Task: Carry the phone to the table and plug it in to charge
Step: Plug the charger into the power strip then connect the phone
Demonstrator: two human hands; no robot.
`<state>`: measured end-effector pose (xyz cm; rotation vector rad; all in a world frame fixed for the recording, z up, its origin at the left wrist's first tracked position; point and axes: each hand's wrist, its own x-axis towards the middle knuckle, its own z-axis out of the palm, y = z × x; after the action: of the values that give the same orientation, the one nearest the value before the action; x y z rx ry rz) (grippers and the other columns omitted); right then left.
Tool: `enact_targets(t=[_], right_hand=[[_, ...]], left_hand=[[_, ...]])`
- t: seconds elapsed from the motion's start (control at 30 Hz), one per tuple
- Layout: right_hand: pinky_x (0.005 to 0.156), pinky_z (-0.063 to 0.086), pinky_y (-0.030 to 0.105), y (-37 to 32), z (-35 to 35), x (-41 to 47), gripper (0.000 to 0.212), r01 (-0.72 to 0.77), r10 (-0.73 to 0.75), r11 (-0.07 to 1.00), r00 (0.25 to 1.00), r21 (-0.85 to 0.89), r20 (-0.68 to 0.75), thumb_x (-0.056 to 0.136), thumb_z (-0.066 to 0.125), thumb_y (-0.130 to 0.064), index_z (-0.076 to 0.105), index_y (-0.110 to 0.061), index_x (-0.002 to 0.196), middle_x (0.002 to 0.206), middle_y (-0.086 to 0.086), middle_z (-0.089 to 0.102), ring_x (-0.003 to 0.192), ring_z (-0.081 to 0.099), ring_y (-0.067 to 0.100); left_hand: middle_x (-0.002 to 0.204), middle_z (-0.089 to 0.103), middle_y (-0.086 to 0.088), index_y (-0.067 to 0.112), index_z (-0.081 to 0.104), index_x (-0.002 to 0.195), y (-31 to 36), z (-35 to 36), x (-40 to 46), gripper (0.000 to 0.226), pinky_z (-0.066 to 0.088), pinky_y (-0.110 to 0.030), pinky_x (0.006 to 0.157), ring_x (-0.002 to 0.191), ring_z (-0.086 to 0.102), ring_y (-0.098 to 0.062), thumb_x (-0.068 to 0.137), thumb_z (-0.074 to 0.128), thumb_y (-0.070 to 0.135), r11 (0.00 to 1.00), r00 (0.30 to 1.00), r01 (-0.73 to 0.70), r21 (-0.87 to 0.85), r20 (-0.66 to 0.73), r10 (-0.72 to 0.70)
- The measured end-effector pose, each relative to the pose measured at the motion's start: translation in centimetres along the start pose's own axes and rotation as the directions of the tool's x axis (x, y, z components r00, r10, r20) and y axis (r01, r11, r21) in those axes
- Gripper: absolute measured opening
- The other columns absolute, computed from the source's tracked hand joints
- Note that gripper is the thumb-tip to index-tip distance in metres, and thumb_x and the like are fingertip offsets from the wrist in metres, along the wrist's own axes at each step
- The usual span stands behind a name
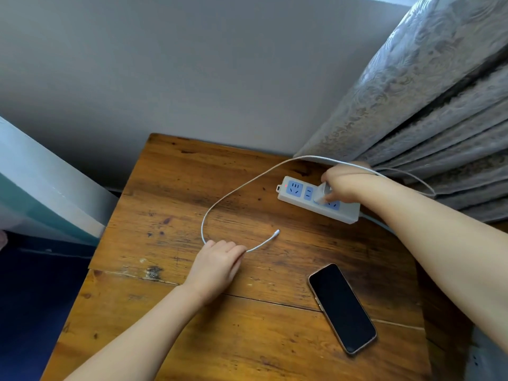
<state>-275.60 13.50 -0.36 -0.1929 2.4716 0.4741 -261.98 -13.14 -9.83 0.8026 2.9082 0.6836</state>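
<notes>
The table [247, 312] under my arms is brown wood, its finish worn, stained and scratched, with dark knots and a seam between boards. The phone [342, 307] has a glossy black glass face and a shiny copper-toned metal edge. The cable [228, 193] looks like smooth matt white plastic. The power strip [319, 199] is white plastic with pale blue socket faces; the charger plug [323, 193] is glossy white plastic. The curtain [426, 105] is grey cloth with a raised, faintly shiny woven pattern. The wall [165, 64] is matt grey.
</notes>
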Motion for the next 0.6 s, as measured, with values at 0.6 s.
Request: enact_targets(t=[0.6], right_hand=[[0.097, 0.041, 0.041, -5.3, 3.1, -3.9, 0.027, 0.140, 0.006, 0.937, 0.909, 0.320, -0.417, 0.095, 0.043, -0.023, 0.060, -0.013, 0.114, 0.121, 0.011, 0.057, 0.115, 0.049, 0.030]], left_hand=[[0.084, 0.074, -0.005, 0.009, 0.070, 0.095, 3.1, -0.6, 0.4, 0.014, 0.048, -0.036, 0.061, 0.070, 0.066, -0.027, 0.082, 0.068, 0.005, 0.985, 0.981, 0.082, -0.153, -0.159, -0.106]])
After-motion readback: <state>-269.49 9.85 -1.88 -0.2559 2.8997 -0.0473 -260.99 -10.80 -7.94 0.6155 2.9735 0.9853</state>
